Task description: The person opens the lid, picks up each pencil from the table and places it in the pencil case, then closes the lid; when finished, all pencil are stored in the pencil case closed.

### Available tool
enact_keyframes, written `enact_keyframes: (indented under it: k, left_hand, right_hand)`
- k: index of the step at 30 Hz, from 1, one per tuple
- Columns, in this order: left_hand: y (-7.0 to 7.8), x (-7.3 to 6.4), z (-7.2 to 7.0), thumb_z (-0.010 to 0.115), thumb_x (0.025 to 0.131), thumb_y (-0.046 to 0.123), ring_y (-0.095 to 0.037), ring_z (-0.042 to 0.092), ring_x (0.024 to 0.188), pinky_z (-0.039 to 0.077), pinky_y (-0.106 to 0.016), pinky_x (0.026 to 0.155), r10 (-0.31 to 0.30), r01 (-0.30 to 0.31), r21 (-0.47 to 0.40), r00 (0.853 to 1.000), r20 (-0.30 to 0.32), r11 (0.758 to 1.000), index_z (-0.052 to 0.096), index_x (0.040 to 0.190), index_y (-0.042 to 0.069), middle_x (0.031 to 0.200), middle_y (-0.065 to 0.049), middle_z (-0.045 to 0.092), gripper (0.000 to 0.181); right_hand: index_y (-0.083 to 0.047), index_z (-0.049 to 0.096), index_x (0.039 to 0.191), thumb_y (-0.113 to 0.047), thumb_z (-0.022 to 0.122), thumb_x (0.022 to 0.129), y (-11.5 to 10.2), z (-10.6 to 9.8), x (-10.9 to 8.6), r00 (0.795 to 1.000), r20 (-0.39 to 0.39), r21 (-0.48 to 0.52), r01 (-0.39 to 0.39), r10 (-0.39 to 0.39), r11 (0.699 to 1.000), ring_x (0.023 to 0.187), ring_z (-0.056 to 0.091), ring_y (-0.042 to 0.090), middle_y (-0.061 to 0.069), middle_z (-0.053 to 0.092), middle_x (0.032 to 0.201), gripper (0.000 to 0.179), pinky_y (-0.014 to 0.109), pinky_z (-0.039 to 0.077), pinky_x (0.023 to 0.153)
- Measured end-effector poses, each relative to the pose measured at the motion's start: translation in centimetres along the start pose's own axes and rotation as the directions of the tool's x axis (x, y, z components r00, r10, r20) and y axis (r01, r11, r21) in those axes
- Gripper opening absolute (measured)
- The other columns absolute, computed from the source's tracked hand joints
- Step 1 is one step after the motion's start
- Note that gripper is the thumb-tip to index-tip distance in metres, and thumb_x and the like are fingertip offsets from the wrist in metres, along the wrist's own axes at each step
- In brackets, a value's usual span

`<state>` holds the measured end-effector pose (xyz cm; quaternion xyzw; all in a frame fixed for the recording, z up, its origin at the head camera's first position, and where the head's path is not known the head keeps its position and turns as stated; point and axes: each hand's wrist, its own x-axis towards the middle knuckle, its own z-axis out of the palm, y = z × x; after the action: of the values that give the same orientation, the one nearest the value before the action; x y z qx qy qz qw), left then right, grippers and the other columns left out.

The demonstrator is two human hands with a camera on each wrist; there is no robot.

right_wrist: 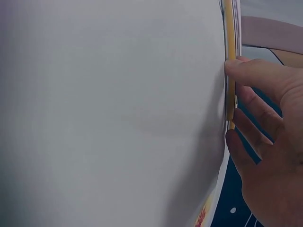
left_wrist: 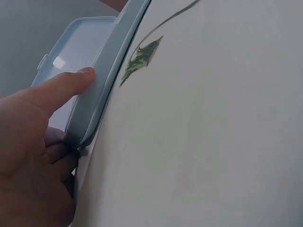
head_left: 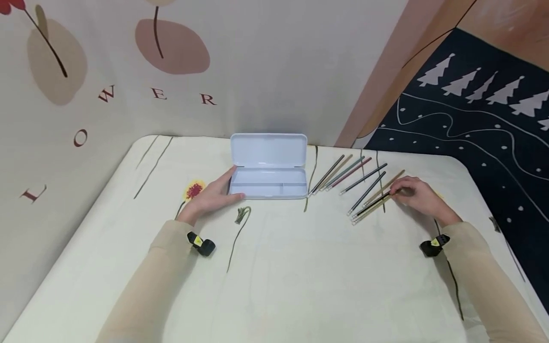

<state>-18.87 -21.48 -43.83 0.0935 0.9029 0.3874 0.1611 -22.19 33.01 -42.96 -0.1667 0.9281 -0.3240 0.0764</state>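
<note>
A light blue pencil case (head_left: 269, 190) stands with its lid (head_left: 269, 150) raised, its tray divided into compartments. My left hand (head_left: 216, 196) holds the case by its front left corner. In the left wrist view the thumb (left_wrist: 75, 82) lies on the front wall and the other fingers are at the side. On the right, my right hand (head_left: 413, 194) pinches at the ends of a gold pencil (head_left: 372, 208) and a black pencil (head_left: 364, 209) lying side by side. The right wrist view shows its thumb across the gold pencil (right_wrist: 230, 38), fingertips behind.
Several more pencils lie fanned between the case and my right hand, among them a red pencil (head_left: 349, 173) and a dark blue pencil (head_left: 366, 193). A white flower-printed cloth (head_left: 291, 281) covers the table. A pale printed curtain (head_left: 266, 71) rises behind it.
</note>
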Motion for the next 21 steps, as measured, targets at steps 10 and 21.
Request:
enact_keyframes:
  k: [10,21]
  left_hand:
    - [0.0,0.2,0.0,0.065,0.091,0.042,-0.029,0.01,0.145,0.014,-0.05,0.115,0.016,-0.016,0.03,1.0,0.016,0.999,0.003,0.156,0.012,0.161,-0.008,0.006,0.095]
    - [-0.1,0.4,0.0,0.065,0.091,0.042,-0.034,0.011,0.144,0.015,-0.052,0.114,0.035,-0.035,0.048,0.999,0.0,0.998,0.004,0.156,0.011,0.16,-0.011,0.008,0.095]
  right_hand:
    - [0.0,0.074,0.088,0.012,0.073,0.076,-0.2,0.1,-0.3,0.988,0.002,-0.123,0.154,-0.155,0.98,0.1,0.045,0.037,0.021,0.058,0.104,0.017,0.051,0.035,0.083]
    - [-0.006,0.074,0.099,0.001,0.072,0.085,-1.6,0.1,-1.2,0.993,0.082,-0.06,0.096,-0.091,0.994,0.097,0.055,0.021,0.007,0.067,0.101,0.015,0.023,0.045,0.079]
